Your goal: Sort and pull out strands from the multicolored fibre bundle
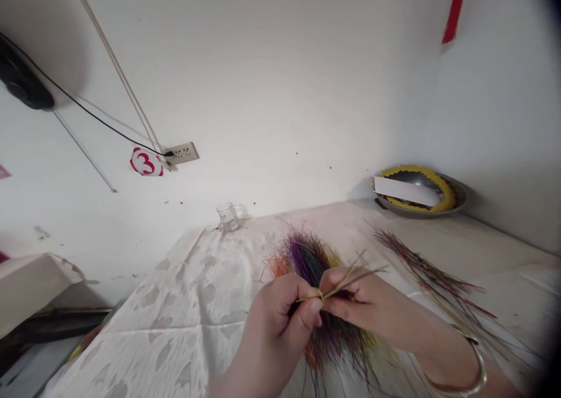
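Fibre strands point(339, 286) are pinched between thumb and fingers of the left hand point(278, 322) and the right hand point(355, 298), held fingertip to fingertip above the tabletop point(184, 310). Strands are aligned diagonally, tips pointing up and right. Multicoloured bundle point(311, 258) is seen beneath the hands (bangle point(480, 371) noted on right wrist). Numeral "3" is read on a wall tag point(146, 162).

My left hand point(276, 334) has room on the cloth point(175, 304) to the left of the colored straws point(311, 258). The bunch sits right under both hands and blocks the way down. My right hand point(363, 310) has more straws point(433, 287) in its way. Far off, I can pass between the glass point(228, 217) and the plate point(421, 205), up to the wall point(272, 94).
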`<action>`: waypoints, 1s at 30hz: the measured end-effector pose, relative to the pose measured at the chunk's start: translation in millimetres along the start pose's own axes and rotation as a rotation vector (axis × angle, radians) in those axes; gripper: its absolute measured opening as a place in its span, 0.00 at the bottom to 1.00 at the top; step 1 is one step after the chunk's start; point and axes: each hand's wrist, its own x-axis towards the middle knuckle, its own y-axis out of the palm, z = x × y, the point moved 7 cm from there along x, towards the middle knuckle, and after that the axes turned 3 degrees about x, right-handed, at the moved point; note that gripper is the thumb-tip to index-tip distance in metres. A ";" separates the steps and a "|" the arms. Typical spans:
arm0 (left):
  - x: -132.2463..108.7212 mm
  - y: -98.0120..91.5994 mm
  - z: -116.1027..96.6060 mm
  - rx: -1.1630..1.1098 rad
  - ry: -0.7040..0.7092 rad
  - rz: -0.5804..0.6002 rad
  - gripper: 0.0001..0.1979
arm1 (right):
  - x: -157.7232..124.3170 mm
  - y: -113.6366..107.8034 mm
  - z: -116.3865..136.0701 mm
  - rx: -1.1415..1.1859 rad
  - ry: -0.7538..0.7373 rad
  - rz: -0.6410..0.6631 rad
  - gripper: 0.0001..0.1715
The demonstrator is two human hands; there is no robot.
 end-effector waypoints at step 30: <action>-5.3 21.1 -9.5 -0.013 0.022 0.312 0.08 | -2.2 -25.0 -14.8 -0.010 0.072 0.029 0.09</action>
